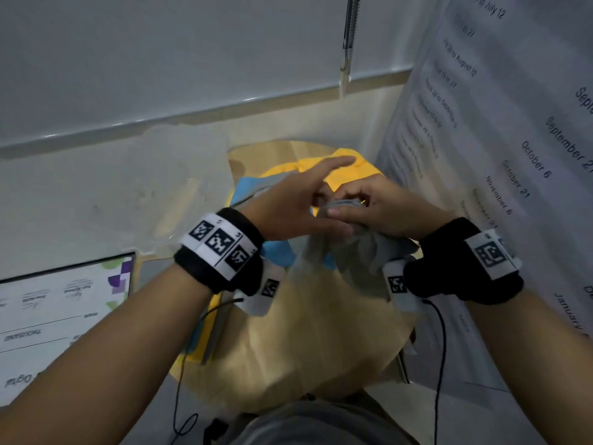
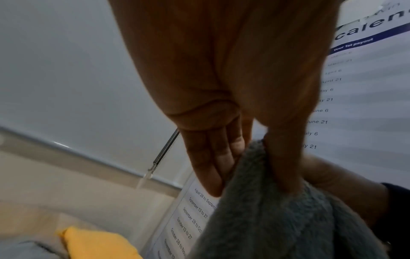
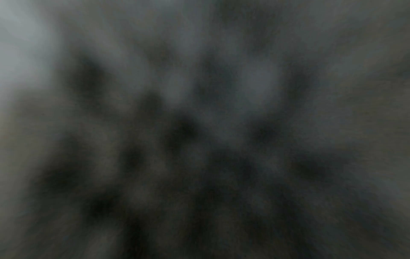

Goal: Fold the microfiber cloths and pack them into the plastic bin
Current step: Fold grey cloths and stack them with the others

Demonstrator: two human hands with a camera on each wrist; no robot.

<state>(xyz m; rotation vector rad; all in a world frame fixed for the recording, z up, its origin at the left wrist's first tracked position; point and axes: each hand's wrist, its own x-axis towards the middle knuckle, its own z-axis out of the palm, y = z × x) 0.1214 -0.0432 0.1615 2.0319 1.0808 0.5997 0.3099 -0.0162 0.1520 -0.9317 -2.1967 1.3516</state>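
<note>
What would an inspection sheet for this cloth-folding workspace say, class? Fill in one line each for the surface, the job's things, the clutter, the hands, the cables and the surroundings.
Surface: a round light wooden table, partly covered by cloths.
Job's things: a grey cloth held up over the table; a yellow cloth and a blue cloth lying on it; no plastic bin recognised.
Clutter: nothing seen.
Hands: the left hand pinches the grey cloth's top between thumb and fingers; the right hand grips the same bunched edge.
Cables: black cables hang from both wristbands.
Surroundings: a dated calendar poster on the right, a printed sheet lower left, a blind's chain behind.
</note>
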